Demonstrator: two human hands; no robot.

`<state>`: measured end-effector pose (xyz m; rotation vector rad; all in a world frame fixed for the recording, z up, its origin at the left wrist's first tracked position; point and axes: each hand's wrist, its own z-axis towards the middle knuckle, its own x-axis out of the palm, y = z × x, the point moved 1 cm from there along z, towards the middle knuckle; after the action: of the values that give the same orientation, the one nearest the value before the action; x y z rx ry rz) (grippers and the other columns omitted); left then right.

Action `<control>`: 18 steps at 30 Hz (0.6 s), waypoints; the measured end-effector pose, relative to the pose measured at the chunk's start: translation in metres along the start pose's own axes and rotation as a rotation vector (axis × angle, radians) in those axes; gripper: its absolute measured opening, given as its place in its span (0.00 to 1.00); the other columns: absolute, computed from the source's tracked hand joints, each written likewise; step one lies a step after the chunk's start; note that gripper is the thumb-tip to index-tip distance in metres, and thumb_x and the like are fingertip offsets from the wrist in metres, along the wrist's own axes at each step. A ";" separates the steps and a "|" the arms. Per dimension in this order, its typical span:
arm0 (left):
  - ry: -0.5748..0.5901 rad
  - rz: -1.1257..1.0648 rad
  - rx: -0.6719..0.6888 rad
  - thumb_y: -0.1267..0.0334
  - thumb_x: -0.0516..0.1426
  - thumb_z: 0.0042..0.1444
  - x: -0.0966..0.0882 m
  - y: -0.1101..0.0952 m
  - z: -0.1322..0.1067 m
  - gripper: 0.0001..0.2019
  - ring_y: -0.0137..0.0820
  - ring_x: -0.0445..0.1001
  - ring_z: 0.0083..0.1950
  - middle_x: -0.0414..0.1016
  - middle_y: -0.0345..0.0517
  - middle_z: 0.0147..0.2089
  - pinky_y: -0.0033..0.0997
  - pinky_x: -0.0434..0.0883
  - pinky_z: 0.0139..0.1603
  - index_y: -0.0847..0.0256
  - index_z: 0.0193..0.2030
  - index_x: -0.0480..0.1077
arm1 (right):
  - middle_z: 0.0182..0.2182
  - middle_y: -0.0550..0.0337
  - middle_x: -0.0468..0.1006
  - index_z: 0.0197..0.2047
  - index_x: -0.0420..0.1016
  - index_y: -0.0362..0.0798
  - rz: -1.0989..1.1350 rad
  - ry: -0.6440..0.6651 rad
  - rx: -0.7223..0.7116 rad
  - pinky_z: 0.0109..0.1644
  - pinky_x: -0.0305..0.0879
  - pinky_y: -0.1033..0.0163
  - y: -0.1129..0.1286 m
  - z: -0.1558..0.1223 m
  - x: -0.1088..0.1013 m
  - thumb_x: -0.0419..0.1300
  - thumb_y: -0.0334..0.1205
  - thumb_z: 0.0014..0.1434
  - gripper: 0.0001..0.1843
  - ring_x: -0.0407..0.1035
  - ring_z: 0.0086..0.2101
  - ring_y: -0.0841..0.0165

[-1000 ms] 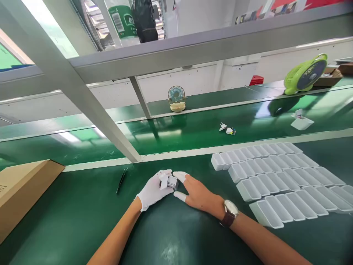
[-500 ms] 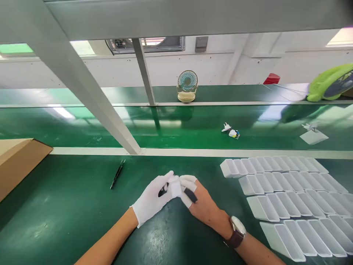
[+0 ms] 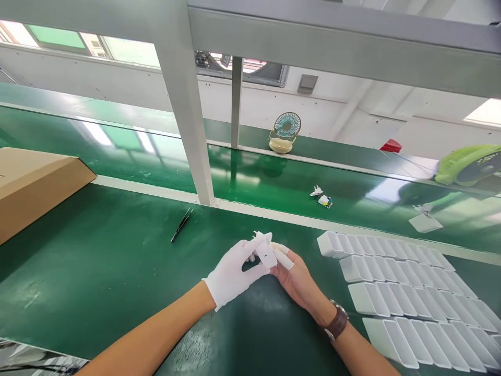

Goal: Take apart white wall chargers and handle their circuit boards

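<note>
Near the middle of the green bench, a small white plug adapter is held between both hands. A dark narrow slot shows on its facing side, and prongs stick out at the top left. My left hand, in a white glove, pinches it from the left with thumb and fingers. My right hand, wearing white finger covers, closes on its right side; some of those fingertips are hidden behind the adapter. To the left, black tweezers lie on the bench.
Rows of white open-topped housings stand at the right. A cardboard box sits at the left. Beyond the pale rail lie a white part with a small circuit board and another white piece. A small fan stands farther back.
My head view has tilted and shifted. The adapter has turned so its slotted side and prongs show. My right hand has rotated, and the dark patch by its fingers is no longer visible.
</note>
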<state>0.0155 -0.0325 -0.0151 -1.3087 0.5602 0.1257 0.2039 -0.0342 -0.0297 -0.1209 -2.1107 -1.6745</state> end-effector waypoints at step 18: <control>-0.243 0.170 -0.304 0.41 0.61 0.56 -0.037 0.009 0.033 0.27 0.41 0.77 0.42 0.82 0.45 0.44 0.37 0.73 0.44 0.58 0.54 0.76 | 0.61 0.36 0.73 0.70 0.61 0.38 -1.589 -0.103 -0.873 0.67 0.65 0.40 -0.017 -0.007 -0.021 0.55 0.35 0.69 0.28 0.65 0.63 0.49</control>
<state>-0.0092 0.0087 -0.0009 -1.5115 0.4544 0.5208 0.2192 -0.0410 -0.0518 1.5752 -1.1350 -3.2898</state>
